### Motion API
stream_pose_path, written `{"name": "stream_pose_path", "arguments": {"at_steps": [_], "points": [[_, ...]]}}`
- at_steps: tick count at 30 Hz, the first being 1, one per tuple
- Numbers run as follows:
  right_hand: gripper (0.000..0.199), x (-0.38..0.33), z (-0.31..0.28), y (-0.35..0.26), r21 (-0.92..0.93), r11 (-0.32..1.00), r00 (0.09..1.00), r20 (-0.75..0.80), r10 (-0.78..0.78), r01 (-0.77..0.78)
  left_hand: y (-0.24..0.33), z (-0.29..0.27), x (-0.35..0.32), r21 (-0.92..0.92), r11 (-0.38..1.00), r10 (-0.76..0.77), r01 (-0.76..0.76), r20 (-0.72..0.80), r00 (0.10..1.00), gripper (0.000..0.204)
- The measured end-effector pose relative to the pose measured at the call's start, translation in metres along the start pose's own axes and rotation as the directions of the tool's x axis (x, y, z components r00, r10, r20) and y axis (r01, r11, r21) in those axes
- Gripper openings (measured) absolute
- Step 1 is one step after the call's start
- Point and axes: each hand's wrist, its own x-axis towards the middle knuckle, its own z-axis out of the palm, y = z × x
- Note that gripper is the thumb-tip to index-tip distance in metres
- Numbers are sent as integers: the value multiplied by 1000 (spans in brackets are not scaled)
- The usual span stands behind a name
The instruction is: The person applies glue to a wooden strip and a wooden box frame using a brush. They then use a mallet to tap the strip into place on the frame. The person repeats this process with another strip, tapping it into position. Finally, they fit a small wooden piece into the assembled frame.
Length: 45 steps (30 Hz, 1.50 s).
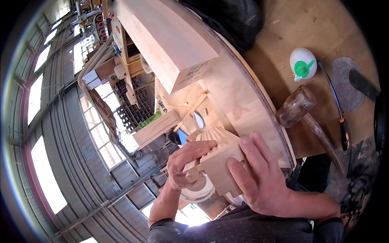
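Note:
A pale wooden block [221, 168] with a row of grooves along its top lies between my two hands, close to my body. My left hand [184, 164] curls over its left side, the fingers resting on the grooved edge. Against the flat end face and the top right corner press the spread fingertips of my right hand [259, 178]. The underside of the block is hidden. A long squared timber [170, 44] rests on the bench just beyond.
To the right are a wooden mallet [298, 106], a white bottle [298, 56] with a green cap, and a thin-shafted tool with an orange and black handle [344, 133]. A curved pale board [259, 109] runs along the middle. A black cloth-like thing [231, 16] lies at the far edge.

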Motion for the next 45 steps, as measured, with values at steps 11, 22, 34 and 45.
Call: {"name": "stream_pose_path", "arguments": {"at_steps": [11, 22, 34, 45], "points": [[56, 6, 29, -39, 29, 998, 998, 41, -55, 54, -22, -16, -50, -244, 970, -48, 21, -104, 993, 43], [55, 8, 25, -47, -59, 996, 996, 64, -58, 62, -23, -12, -57, -270, 962, -74, 34, -142, 987, 41], [86, 7, -2, 26, -169, 976, 987, 66, 148, -135, -6, 62, 11, 177, 980, -70, 89, -111, 991, 57], [54, 13, 4, 59, 141, 986, 996, -27, 88, -83, -32, 55, 17, 221, 974, -61, 56, 14, 998, 43]]}}
